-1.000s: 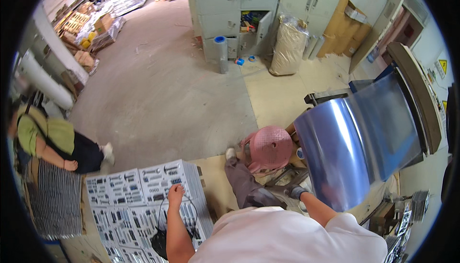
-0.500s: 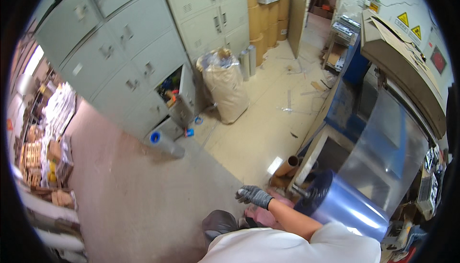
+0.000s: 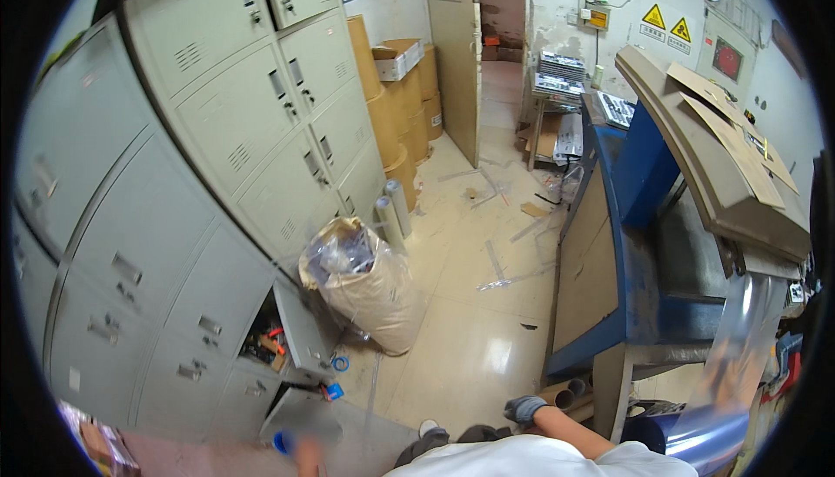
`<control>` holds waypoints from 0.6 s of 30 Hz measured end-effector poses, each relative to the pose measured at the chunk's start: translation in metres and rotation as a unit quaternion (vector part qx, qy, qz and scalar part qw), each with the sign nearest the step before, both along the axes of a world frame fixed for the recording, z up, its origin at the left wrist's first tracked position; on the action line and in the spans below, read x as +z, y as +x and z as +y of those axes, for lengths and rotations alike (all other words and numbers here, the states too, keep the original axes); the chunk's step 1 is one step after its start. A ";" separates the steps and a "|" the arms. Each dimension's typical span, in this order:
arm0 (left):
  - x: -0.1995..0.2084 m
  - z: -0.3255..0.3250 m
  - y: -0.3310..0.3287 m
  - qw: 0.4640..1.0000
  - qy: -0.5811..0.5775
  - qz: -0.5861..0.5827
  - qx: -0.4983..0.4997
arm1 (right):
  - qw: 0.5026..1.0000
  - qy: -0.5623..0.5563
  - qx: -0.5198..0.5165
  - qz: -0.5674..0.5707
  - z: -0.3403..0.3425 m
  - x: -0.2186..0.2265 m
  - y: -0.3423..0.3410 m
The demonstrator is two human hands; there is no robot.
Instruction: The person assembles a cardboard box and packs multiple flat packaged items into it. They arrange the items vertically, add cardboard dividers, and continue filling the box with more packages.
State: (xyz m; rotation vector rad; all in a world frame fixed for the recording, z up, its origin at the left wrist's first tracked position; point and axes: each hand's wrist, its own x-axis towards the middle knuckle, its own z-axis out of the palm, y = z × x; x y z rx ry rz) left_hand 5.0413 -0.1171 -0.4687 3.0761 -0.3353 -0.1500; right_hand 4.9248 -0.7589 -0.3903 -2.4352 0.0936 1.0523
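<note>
My right hand (image 3: 526,409), in a grey knitted glove, hangs low at the right of my body with its fingers curled in. Nothing shows in it. Close by are brown cardboard tubes (image 3: 559,396) on the floor, just to its right. My left arm (image 3: 307,458) comes in at the lower edge. Its hand is a grey smear of motion, so its fingers cannot be made out. Beside it is the blue end of a roll (image 3: 282,442) by the lockers; whether they touch is unclear. A blue glossy film roll (image 3: 709,438) lies at the lower right.
Grey lockers (image 3: 143,251) line the left, one low door (image 3: 300,325) standing ajar. A full sack (image 3: 370,299) leans near them. Blue-framed machine (image 3: 600,320) stands at right, with clear film (image 3: 739,338) hanging from it. Tape strips (image 3: 494,261) mark the floor toward an open door (image 3: 457,60).
My view has shifted, with the lockers and sack now larger and nearer. My left arm has come into view by the blue-ended roll. The right hand stays curled beside my body.
</note>
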 end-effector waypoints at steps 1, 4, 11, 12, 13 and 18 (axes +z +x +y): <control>0.001 -0.023 0.055 0.992 -0.021 -0.112 -0.057 | 0.997 0.025 -0.063 -0.021 -0.015 0.010 0.005; 0.046 -0.172 0.189 0.922 -0.324 0.151 0.146 | 0.944 0.087 -0.314 -0.051 -0.056 0.022 0.014; -0.005 -0.407 0.353 0.798 -0.466 0.377 0.060 | 0.913 -0.089 -0.333 0.217 -0.163 -0.161 -0.014; -0.010 -0.434 0.383 0.820 -0.417 0.391 0.006 | 0.899 -0.071 -0.354 0.248 -0.176 -0.169 -0.001; -0.022 -0.437 0.396 0.836 -0.365 0.409 -0.018 | 0.891 -0.063 -0.359 0.271 -0.189 -0.163 0.017; -0.026 -0.458 0.448 0.891 -0.233 0.385 0.057 | 0.925 -0.077 -0.280 0.243 -0.315 -0.168 0.125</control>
